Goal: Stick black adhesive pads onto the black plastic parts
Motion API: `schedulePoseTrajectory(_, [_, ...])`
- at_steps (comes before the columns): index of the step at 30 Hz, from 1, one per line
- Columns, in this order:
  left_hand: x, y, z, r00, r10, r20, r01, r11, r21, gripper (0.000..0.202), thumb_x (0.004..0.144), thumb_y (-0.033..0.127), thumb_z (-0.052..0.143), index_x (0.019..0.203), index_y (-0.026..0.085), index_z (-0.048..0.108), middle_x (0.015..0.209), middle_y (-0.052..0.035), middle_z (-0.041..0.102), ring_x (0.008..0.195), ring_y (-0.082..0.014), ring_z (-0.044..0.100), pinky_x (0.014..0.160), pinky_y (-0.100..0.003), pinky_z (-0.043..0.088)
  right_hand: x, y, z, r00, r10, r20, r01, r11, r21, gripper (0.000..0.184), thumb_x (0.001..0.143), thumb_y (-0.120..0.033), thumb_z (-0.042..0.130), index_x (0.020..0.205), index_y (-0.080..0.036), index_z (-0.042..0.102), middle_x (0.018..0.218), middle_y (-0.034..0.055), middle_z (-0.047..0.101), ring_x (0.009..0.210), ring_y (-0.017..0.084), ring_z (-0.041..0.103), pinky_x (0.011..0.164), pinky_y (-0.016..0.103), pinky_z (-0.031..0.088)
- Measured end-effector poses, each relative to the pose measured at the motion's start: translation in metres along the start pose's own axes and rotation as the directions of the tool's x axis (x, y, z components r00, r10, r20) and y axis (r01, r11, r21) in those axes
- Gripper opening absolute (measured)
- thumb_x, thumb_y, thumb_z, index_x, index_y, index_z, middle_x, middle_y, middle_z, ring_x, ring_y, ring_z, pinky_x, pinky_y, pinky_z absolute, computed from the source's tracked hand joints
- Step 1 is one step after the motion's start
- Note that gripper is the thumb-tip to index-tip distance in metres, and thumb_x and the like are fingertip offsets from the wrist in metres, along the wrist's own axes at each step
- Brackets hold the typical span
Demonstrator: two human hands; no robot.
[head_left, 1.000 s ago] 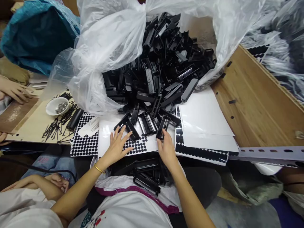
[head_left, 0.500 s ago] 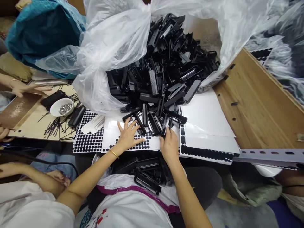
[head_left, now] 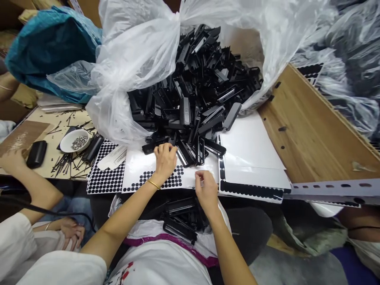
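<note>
A heap of black plastic parts (head_left: 202, 91) spills out of a clear plastic bag (head_left: 133, 59) onto white sheets. My left hand (head_left: 164, 158) is at the heap's near edge, fingers curled round one black part. Below it lies a white sheet of black dot stickers (head_left: 139, 168). My right hand (head_left: 204, 188) hovers over that sheet's near edge with thumb and fingers pinched together; what they hold, if anything, is too small to see. More black parts (head_left: 181, 217) lie in my lap.
A second dot sheet (head_left: 103, 178) lies to the left, blank white sheets (head_left: 252, 146) to the right. Left: a white bowl of metal bits (head_left: 74, 140), thin black pins (head_left: 68, 160), another person's hand (head_left: 12, 160), a teal bag (head_left: 50, 47). Right: a wooden board (head_left: 311, 134) and perforated metal bar (head_left: 332, 190).
My left hand left the dot sheet, moved up to the heap and curled on a part. My right hand let go of a black frame part and drew back, now pinched.
</note>
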State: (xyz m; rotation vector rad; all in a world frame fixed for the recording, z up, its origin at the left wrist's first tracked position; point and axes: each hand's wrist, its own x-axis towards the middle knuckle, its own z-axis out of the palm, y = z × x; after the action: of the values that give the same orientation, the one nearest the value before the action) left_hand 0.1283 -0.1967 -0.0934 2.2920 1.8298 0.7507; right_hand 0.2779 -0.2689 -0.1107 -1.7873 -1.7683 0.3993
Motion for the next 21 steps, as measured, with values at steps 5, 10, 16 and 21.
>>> schedulePoseTrajectory(5, [0.024, 0.025, 0.01, 0.989, -0.127, 0.075, 0.134, 0.987, -0.094, 0.038, 0.082, 0.046, 0.048, 0.077, 0.013, 0.066, 0.092, -0.0176, 0.057, 0.101, -0.0355, 0.045, 0.09, -0.055, 0.03, 0.013, -0.017, 0.014, 0.98, 0.101, 0.172, -0.092, 0.994, -0.055, 0.024, 0.088, -0.018, 0.037, 0.093, -0.02, 0.061, 0.094, 0.0093, 0.063, 0.086, 0.021, 0.058, 0.069, 0.03, 0.043])
schedulePoseTrajectory(10, [0.044, 0.013, 0.012, 0.952, -0.278, 0.127, 0.305, 0.899, -0.315, 0.021, 0.075, 0.027, 0.059, 0.057, 0.017, 0.054, 0.083, -0.0114, 0.058, 0.1, -0.0327, 0.049, 0.092, -0.055, 0.03, 0.027, -0.026, 0.019, 0.965, 0.179, 0.189, -0.169, 0.983, -0.068, 0.018, 0.087, -0.021, 0.043, 0.093, -0.02, 0.06, 0.097, 0.0097, 0.065, 0.082, 0.022, 0.06, 0.064, 0.031, 0.04])
schedulePoseTrajectory(16, [0.017, -0.009, -0.012, 0.946, -0.307, 0.107, 0.308, 0.741, -0.597, 0.022, 0.084, 0.032, 0.046, 0.068, 0.018, 0.052, 0.09, -0.0056, 0.058, 0.088, -0.0176, 0.056, 0.082, -0.032, 0.044, 0.032, -0.023, 0.022, 0.956, 0.221, 0.195, -0.236, 0.97, 0.055, 0.008, 0.082, -0.022, 0.05, 0.083, -0.02, 0.058, 0.087, 0.0068, 0.065, 0.076, 0.02, 0.059, 0.063, 0.029, 0.04])
schedulePoseTrajectory(21, [-0.028, 0.008, -0.018, 0.869, -0.322, 0.375, 0.468, 0.294, -0.833, 0.032, 0.084, 0.049, 0.046, 0.085, 0.018, 0.053, 0.077, -0.0032, 0.064, 0.072, -0.0158, 0.062, 0.064, -0.027, 0.048, 0.023, -0.017, 0.011, 0.957, 0.193, 0.217, -0.25, 0.928, 0.276, 0.015, 0.082, -0.034, 0.049, 0.074, -0.021, 0.052, 0.063, -0.0014, 0.057, 0.059, 0.014, 0.054, 0.055, 0.025, 0.041])
